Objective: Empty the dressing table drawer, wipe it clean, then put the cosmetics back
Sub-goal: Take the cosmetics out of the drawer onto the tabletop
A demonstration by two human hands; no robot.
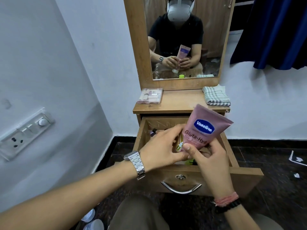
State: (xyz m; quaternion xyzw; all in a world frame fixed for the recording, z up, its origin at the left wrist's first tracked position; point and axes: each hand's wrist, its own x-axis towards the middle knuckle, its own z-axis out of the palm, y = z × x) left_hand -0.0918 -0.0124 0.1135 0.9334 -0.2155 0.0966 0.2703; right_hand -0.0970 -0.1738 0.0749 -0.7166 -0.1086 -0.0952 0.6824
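The wooden drawer (191, 176) of the dressing table stands pulled out, with several cosmetics partly hidden inside under my hands. Above it I hold a pink Vaseline tube (205, 127), cap end down. My right hand (209, 158) grips its lower part, thumb on the front. My left hand (161, 146), with a metal watch on the wrist, curls its fingers around the tube's left side and lower end. A small dark bottle (36, 131) is not visible; a dark-capped bottle (153, 131) peeks out at the drawer's back left.
On the tabletop (181, 102) lie a clear case of small cosmetics (149, 95) at the left and a folded checked cloth (216, 96) at the right. A mirror (182, 39) rises behind. White containers (93, 221) sit on the dark floor near my left knee. A wall with a switchboard (26, 133) is at left.
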